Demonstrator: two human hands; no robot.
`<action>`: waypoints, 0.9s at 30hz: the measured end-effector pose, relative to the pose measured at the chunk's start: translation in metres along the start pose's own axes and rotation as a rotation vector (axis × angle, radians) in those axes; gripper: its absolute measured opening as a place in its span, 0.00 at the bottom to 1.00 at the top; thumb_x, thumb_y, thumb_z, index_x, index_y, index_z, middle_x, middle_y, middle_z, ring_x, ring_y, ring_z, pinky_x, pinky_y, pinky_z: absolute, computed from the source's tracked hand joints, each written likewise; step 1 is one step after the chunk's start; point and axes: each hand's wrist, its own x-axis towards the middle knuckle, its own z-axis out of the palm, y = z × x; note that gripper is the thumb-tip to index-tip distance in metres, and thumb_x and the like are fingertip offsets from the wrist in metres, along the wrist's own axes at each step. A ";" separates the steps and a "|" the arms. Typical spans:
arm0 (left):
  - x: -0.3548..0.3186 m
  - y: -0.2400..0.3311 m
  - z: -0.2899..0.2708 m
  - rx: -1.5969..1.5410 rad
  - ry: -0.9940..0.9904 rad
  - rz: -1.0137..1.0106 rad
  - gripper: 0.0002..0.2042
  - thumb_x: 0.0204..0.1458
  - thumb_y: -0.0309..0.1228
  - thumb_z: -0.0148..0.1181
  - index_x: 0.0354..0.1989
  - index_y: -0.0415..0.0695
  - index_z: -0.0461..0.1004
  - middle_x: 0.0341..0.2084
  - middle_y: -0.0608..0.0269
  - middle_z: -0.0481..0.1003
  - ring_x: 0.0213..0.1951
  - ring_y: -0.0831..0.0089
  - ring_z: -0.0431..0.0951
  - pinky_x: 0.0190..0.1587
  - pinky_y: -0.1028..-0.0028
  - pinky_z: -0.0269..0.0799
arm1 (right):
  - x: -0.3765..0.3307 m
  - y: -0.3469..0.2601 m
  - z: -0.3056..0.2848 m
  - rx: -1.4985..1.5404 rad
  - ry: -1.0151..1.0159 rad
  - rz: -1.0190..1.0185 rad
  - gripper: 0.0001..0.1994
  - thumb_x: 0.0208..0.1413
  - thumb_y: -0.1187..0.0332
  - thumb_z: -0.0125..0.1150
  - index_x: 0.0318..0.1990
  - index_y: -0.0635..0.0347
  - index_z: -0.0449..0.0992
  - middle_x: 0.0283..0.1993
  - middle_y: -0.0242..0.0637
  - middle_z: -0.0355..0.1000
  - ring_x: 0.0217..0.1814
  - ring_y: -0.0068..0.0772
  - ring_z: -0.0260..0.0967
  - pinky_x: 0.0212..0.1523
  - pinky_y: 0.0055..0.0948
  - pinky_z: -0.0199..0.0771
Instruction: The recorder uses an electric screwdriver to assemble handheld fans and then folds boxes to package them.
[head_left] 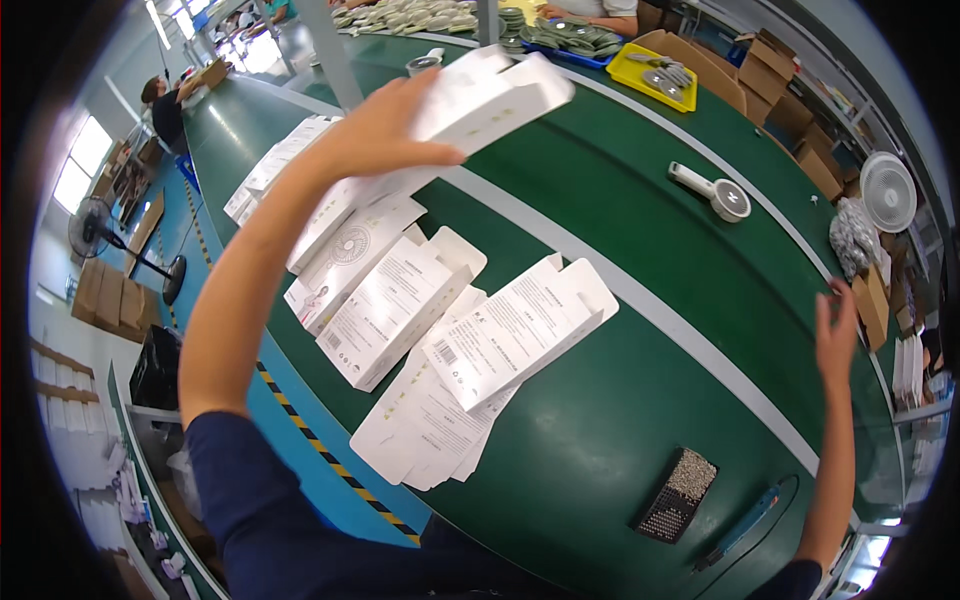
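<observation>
One white folded carton (480, 95) is up in the left hand (385, 130), fingers clamped around its lower end, held above the green conveyor belt (620, 420). Carton's long axis runs diagonally, lower-left to upper-right, free end pointing toward the belt's far side and the yellow tray (625, 65). Right hand (835, 335) is out at the far right, over the belt's right edge, fingers spread, palm bare, touching nothing.

Below the raised carton, several flat white carton blanks (470, 350) lie fanned and overlapping on the belt, printed faces up, long axes mostly on the same diagonal. More flat blanks (275, 165) sit further up along the left edge. Pale grey stripe (640, 300) crosses the belt diagonally just right of the pile.

Open green surface to the right of the stripe: only a white handheld fan (715, 190) lying there, well apart from both hands. Near bottom right, a black tray of small screws (680, 495) and a blue-handled tool (745, 525) beside it. Left edge of the belt borders a blue strip with yellow-black hazard tape (330, 455). White desk fan (888, 190) stands beyond the right edge.
</observation>
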 end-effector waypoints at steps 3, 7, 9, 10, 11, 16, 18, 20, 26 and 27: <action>-0.056 -0.015 -0.018 0.049 -0.179 -0.249 0.53 0.36 0.59 0.66 0.66 0.35 0.53 0.50 0.39 0.68 0.53 0.51 0.69 0.57 0.62 0.63 | 0.055 -0.031 0.082 0.034 -0.057 0.038 0.19 0.59 0.63 0.56 0.56 0.56 0.67 0.48 0.42 0.72 0.30 0.34 0.70 0.35 0.32 0.70; -0.132 -0.036 -0.003 0.111 -0.227 -0.307 0.51 0.37 0.52 0.70 0.66 0.36 0.54 0.55 0.38 0.66 0.56 0.48 0.67 0.61 0.61 0.60 | 0.121 -0.052 0.183 -0.301 0.010 -0.250 0.29 0.49 0.64 0.61 0.61 0.46 0.64 0.57 0.47 0.67 0.60 0.51 0.64 0.60 0.47 0.63; -0.148 -0.009 -0.011 0.042 -0.261 -0.464 0.48 0.38 0.47 0.71 0.66 0.36 0.54 0.58 0.37 0.63 0.60 0.47 0.63 0.62 0.61 0.58 | 0.139 -0.082 0.212 -0.450 -0.232 -0.075 0.40 0.44 0.65 0.63 0.68 0.45 0.53 0.66 0.38 0.58 0.70 0.38 0.51 0.68 0.51 0.47; -0.150 0.002 -0.005 0.022 -0.274 -0.523 0.47 0.38 0.45 0.71 0.66 0.36 0.54 0.58 0.37 0.62 0.61 0.46 0.61 0.63 0.60 0.57 | 0.145 -0.079 0.218 -0.488 -0.324 0.007 0.40 0.45 0.66 0.61 0.68 0.48 0.50 0.67 0.36 0.57 0.73 0.36 0.47 0.69 0.51 0.42; -0.157 0.005 0.005 0.155 -0.240 -0.476 0.47 0.37 0.43 0.71 0.66 0.37 0.54 0.60 0.36 0.60 0.63 0.45 0.59 0.63 0.58 0.56 | 0.149 -0.078 0.219 -0.514 -0.370 0.090 0.39 0.47 0.67 0.60 0.68 0.50 0.50 0.68 0.35 0.56 0.73 0.35 0.47 0.70 0.52 0.39; -0.155 0.057 0.011 0.195 -0.077 -0.215 0.43 0.39 0.30 0.67 0.67 0.50 0.54 0.67 0.47 0.50 0.68 0.44 0.48 0.67 0.47 0.44 | 0.140 -0.031 0.228 -0.594 -0.388 0.174 0.27 0.53 0.67 0.51 0.63 0.55 0.59 0.61 0.40 0.65 0.70 0.36 0.53 0.69 0.54 0.39; -0.165 0.073 0.003 0.103 -0.140 -0.124 0.41 0.40 0.31 0.67 0.67 0.50 0.55 0.67 0.46 0.51 0.67 0.44 0.50 0.67 0.46 0.45 | 0.136 -0.036 0.228 -0.673 -0.356 0.081 0.17 0.52 0.66 0.54 0.51 0.55 0.70 0.55 0.37 0.68 0.66 0.33 0.56 0.69 0.53 0.38; -0.170 0.089 0.001 -0.004 -0.140 -0.001 0.32 0.42 0.31 0.67 0.60 0.45 0.64 0.63 0.45 0.57 0.66 0.43 0.53 0.65 0.46 0.48 | 0.133 -0.046 0.210 -0.710 -0.447 -0.072 0.16 0.51 0.65 0.58 0.49 0.54 0.72 0.51 0.37 0.68 0.65 0.33 0.56 0.70 0.50 0.37; -0.195 0.152 0.017 -0.667 -0.070 0.195 0.25 0.42 0.24 0.67 0.52 0.39 0.71 0.50 0.49 0.72 0.53 0.52 0.71 0.56 0.60 0.67 | 0.078 -0.100 0.142 0.036 -0.106 -0.134 0.15 0.52 0.62 0.60 0.44 0.59 0.71 0.46 0.48 0.69 0.51 0.51 0.67 0.52 0.45 0.66; -0.189 0.163 0.027 -0.762 -0.096 0.229 0.25 0.42 0.24 0.67 0.53 0.38 0.70 0.49 0.50 0.73 0.52 0.54 0.72 0.55 0.62 0.68 | 0.057 -0.112 0.113 0.173 -0.099 -0.100 0.17 0.54 0.60 0.60 0.45 0.61 0.70 0.44 0.47 0.70 0.48 0.49 0.69 0.50 0.44 0.68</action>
